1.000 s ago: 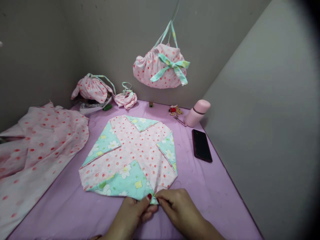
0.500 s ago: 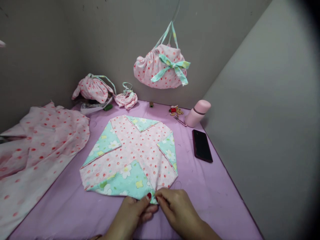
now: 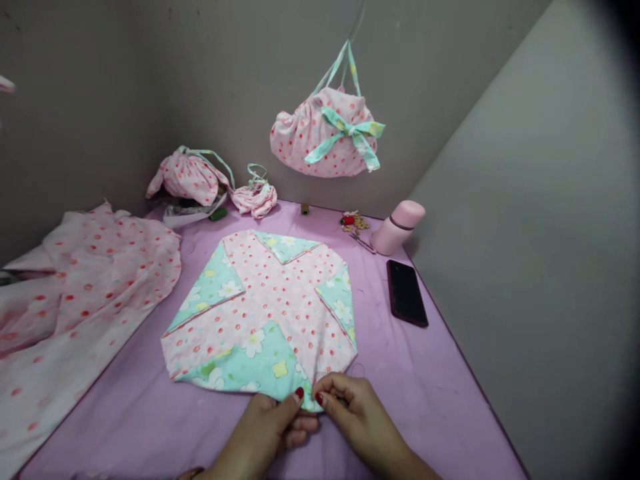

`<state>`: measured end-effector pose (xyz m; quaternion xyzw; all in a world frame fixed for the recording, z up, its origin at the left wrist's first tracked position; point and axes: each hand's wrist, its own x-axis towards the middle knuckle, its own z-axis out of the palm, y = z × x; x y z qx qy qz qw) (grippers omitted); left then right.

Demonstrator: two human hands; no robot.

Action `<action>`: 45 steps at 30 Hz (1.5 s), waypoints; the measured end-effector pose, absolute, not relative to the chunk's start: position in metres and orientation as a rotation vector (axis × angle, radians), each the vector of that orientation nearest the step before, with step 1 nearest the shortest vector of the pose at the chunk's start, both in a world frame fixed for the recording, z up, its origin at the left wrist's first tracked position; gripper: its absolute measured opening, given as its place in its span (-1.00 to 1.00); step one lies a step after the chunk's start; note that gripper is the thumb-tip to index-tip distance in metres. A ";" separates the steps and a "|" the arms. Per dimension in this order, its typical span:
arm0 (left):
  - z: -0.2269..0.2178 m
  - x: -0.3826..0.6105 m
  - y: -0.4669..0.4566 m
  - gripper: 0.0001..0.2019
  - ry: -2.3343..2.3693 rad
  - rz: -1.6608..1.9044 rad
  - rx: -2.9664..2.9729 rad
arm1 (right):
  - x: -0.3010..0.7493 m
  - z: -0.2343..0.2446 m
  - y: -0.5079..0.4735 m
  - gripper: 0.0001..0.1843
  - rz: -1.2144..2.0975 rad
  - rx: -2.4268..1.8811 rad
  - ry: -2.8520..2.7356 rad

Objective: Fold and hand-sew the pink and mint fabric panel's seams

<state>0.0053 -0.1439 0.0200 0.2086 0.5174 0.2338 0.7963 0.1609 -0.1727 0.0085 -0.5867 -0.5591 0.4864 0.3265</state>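
A pink dotted fabric piece [image 3: 285, 293] lies spread in front of me, its corners folded in as turquoise floral flaps. My left hand [image 3: 265, 427] grips its near edge, thumb on top of the near flap [image 3: 240, 367] and fingers underneath. Just right of that thumb, my right hand [image 3: 357, 413] is closed in a pinch at the same edge. Whatever sits between its fingertips is too small to make out. A thin loop of thread [image 3: 358, 368] shows beside the right knuckles.
Loose dotted fabric [image 3: 100, 267] covers the left side. Behind are gathered pouches [image 3: 187, 177], a green spool [image 3: 218, 214], a red spool [image 3: 347, 220], beads [image 3: 361, 225] and thread snips [image 3: 363, 243]. A pink bottle [image 3: 397, 229] and phone [image 3: 407, 293] stand right. A bow-tied pouch [image 3: 325, 137] hangs above.
My right hand has shifted slightly, and its fingertips have drawn a little away from the left thumb along the edge. My left hand keeps its hold on the fabric. The view has moved slightly.
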 end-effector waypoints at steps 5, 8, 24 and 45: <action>0.022 0.005 -0.143 -0.72 1.119 0.489 0.488 | 0.159 0.009 -0.170 -0.75 1.375 -1.464 -1.373; 0.021 0.005 -0.143 -0.73 1.118 0.488 0.480 | 0.158 0.010 -0.170 -0.74 1.380 -1.464 -1.365; 0.014 0.007 -0.144 -0.72 1.114 0.527 0.487 | 0.158 0.008 -0.173 -0.86 1.075 -1.613 -1.773; 0.013 0.008 -0.142 -0.74 1.072 0.507 0.445 | 0.143 0.015 -0.168 -0.90 1.067 -1.678 -1.857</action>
